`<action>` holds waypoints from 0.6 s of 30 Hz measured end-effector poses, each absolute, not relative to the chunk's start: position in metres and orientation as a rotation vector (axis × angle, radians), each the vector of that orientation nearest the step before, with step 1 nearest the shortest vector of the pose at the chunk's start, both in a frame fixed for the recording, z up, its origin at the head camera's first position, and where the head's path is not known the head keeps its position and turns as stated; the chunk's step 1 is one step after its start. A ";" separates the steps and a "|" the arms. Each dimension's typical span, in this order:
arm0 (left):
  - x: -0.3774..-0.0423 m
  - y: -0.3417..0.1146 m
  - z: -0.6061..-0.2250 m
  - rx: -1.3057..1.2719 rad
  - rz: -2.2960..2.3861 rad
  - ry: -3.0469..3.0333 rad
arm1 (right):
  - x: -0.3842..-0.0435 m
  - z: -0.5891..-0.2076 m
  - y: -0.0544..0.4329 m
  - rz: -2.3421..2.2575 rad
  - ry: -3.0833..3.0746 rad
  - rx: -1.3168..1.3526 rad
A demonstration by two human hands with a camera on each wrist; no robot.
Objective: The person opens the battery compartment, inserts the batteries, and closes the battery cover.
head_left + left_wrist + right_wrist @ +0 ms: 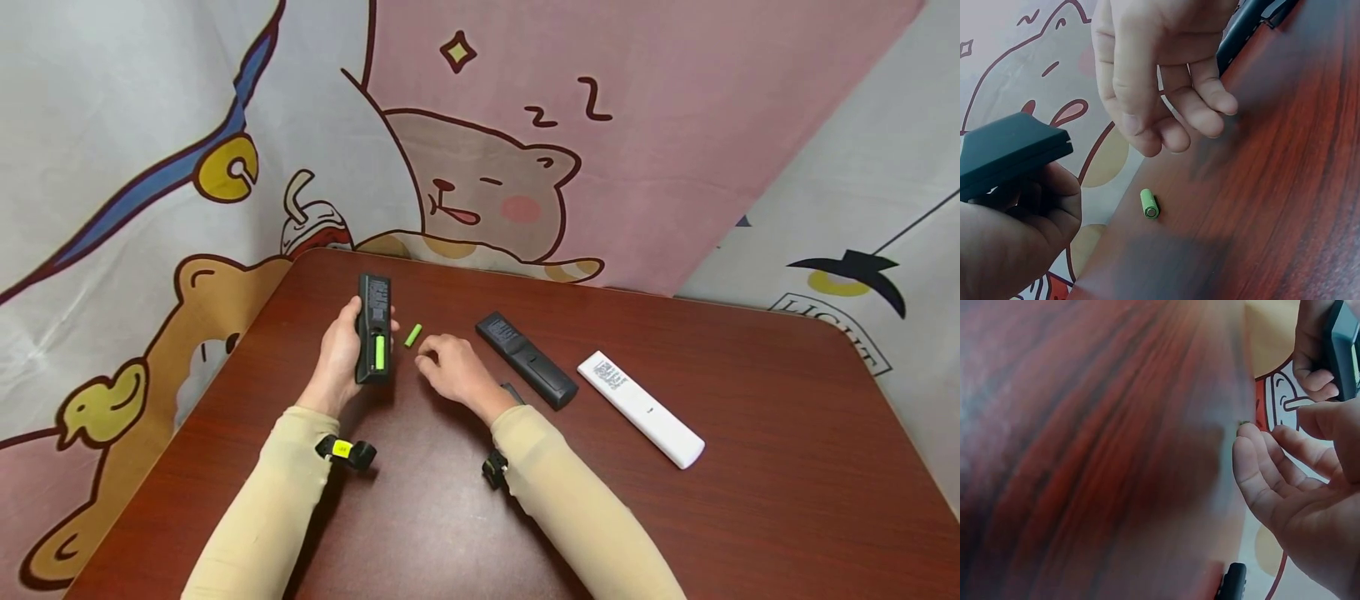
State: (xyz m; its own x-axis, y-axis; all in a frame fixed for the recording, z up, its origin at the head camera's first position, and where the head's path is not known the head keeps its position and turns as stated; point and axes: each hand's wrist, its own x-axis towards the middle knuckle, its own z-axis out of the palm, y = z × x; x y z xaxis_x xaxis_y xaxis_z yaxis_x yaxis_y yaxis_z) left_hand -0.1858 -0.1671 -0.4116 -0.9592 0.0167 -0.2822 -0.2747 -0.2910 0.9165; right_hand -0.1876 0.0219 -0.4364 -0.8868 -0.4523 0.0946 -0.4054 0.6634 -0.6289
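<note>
My left hand grips a black remote control, its back turned up and its battery compartment uncovered. One green battery lies in that compartment. A second, loose green battery lies on the table between my hands, also seen below the fingers in the left wrist view. Just right of it hovers my right hand, fingers loosely bent and holding nothing. In the left wrist view, the remote shows only its end and side, so the compartment is hidden there.
Right of my right hand, another black remote lies back up on the brown table. Farther right is a white remote. A small dark piece is partly hidden behind my right wrist. A printed cloth hangs behind the table.
</note>
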 end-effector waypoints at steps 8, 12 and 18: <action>-0.186 -0.167 -0.412 -0.328 2.371 1.743 | -0.194 -0.442 0.023 -1.017 2.808 -0.706; -0.188 -0.168 -0.413 -0.315 2.379 1.734 | -0.197 -0.443 0.022 -1.011 2.803 -0.683; -0.188 -0.169 -0.414 -0.305 2.392 1.727 | -0.203 -0.445 0.018 -0.959 2.816 -0.644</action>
State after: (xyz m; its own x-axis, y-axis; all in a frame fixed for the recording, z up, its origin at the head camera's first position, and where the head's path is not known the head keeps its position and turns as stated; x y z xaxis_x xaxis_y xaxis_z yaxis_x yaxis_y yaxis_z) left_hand -0.1882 -0.1688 -0.4139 -0.9636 0.0218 -0.2663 -0.2597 -0.3116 0.9141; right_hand -0.2032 0.0178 -0.4449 -0.9059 -0.4213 0.0431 -0.3600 0.7124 -0.6024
